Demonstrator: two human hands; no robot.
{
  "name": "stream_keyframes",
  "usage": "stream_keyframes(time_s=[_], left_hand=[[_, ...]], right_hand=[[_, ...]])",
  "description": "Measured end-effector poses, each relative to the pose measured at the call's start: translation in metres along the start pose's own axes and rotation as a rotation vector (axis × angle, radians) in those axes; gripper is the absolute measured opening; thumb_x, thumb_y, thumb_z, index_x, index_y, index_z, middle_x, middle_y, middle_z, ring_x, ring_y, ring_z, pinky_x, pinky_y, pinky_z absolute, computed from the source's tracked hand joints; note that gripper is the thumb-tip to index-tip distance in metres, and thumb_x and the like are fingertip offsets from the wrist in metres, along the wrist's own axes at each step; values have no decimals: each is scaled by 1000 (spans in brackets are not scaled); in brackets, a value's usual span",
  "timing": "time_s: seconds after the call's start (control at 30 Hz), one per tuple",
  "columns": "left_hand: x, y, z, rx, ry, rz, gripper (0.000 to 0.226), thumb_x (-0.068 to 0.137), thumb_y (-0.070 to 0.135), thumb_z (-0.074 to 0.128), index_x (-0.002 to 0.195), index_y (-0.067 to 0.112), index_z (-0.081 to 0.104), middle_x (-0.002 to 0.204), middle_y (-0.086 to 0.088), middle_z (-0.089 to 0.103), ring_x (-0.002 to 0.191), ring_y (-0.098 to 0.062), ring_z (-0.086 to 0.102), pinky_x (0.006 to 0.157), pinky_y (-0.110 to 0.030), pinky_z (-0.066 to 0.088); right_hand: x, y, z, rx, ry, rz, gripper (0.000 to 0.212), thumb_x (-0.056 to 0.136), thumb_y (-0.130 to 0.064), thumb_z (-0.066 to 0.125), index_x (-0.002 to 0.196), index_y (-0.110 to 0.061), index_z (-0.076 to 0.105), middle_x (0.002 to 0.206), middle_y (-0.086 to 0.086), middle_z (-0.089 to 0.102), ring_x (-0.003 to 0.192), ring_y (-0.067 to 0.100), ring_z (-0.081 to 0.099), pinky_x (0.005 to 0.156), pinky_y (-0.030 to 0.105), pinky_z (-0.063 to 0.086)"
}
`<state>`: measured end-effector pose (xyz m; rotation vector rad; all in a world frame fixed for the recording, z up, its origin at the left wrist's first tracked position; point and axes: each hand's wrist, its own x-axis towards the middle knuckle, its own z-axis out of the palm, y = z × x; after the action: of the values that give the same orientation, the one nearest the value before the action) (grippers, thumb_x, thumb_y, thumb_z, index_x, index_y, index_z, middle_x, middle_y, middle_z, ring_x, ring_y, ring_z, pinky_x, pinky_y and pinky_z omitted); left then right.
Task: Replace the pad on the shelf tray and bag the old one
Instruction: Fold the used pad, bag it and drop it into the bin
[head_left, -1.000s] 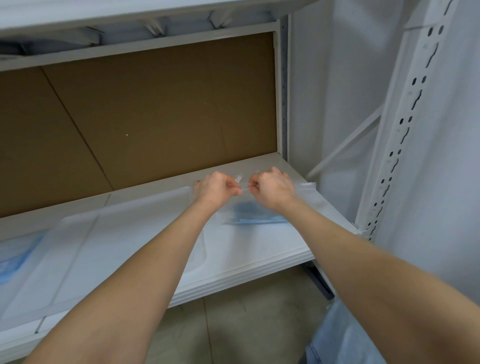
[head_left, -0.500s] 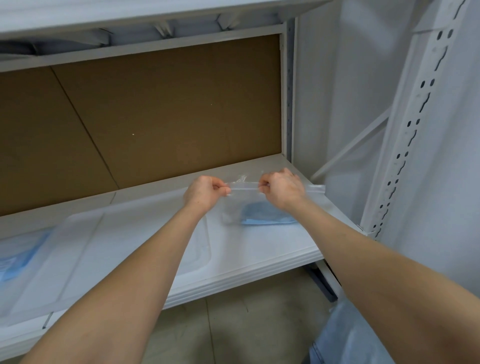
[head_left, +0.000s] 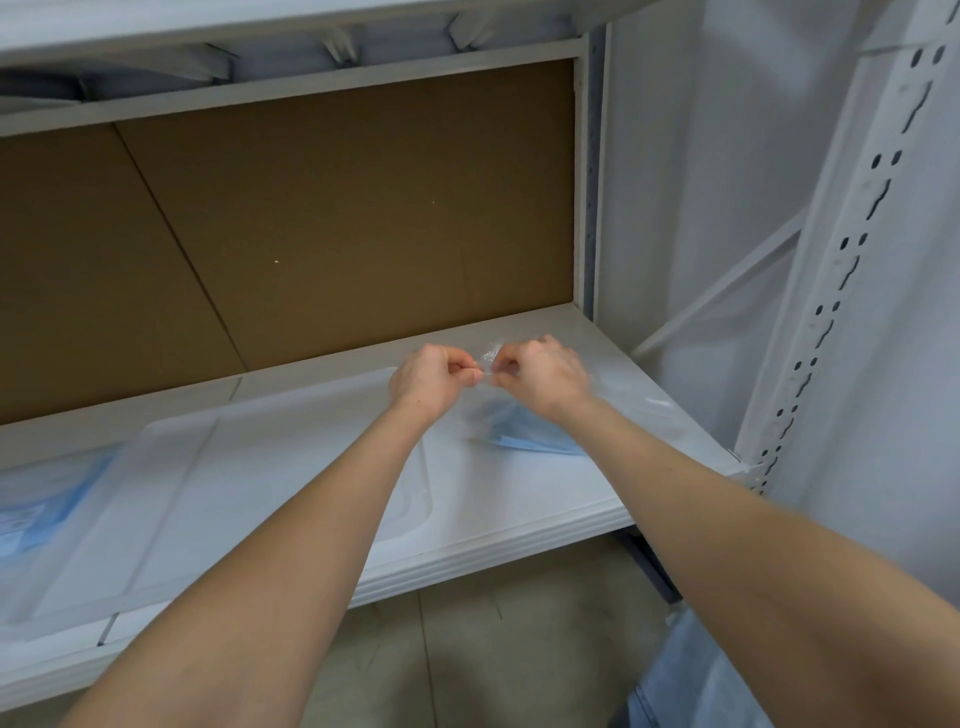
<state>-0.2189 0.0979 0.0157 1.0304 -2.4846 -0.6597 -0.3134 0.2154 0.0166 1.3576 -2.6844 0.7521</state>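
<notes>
While the bag (head_left: 639, 410) holding the old pad (head_left: 535, 441) rested on the shelf (head_left: 519, 499), its mouth was pinched by left hand (head_left: 431, 376) and right hand (head_left: 543, 376), sealing judged underway, full-length pressing called for next.

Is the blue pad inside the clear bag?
Inside: the blue pad shows through the clear bag, whose top the left hand and right hand pinch.

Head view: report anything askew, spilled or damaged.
Nothing stands out. Left hand and right hand pinch the top edge of the clear bag, the blue pad inside; the tray lies flat on the shelf. No spill or damage shows.
</notes>
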Motion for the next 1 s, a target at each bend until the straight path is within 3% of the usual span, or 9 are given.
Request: stream_keyframes(time_s=[0.27, 0.5, 0.6, 0.73, 1.0], left_hand=[[-3, 4, -1, 19, 2, 35, 9, 84, 40, 66, 87, 33, 72, 90, 11, 69, 94, -13, 62, 70, -24, 42], [-5, 2, -5, 4, 94, -39, 13, 86, 40, 64, 93, 31, 71, 97, 9, 69, 97, -15, 61, 72, -24, 39], [-6, 1, -6, -1, 93, -53, 12, 88, 39, 63, 92, 31, 71, 97, 10, 69, 97, -15, 61, 72, -24, 38], [-8, 3, -5, 16, 107, -62, 14, 88, 40, 62, 94, 31, 71, 99, 9, 69, 98, -16, 61, 74, -24, 39], [-6, -3, -9, 41, 140, -113, 16, 89, 40, 61, 96, 30, 71, 102, 7, 70, 99, -19, 62, 75, -26, 41]], right_hand=[[-2, -6, 0, -38, 23, 22, 24, 96, -41, 50, 110, -33, 68, 108, -1, 68, 114, 20, 53, 79, 29, 39], [-1, 0, -3, -28, 15, 105, 21, 95, -37, 54, 108, -30, 69, 106, 0, 69, 103, 22, 57, 73, 26, 41], [-3, 4, -3, -17, 24, 110, 21, 95, -35, 52, 105, -30, 69, 104, 0, 70, 102, 22, 58, 78, 29, 47], [-4, 2, -3, -55, 46, 89, 24, 96, -32, 48, 107, -29, 69, 104, 1, 69, 105, 24, 56, 75, 27, 40], [-8, 19, -11, -28, 22, 160, 21, 94, -38, 55, 105, -29, 70, 104, 0, 69, 104, 23, 57, 76, 29, 43]])
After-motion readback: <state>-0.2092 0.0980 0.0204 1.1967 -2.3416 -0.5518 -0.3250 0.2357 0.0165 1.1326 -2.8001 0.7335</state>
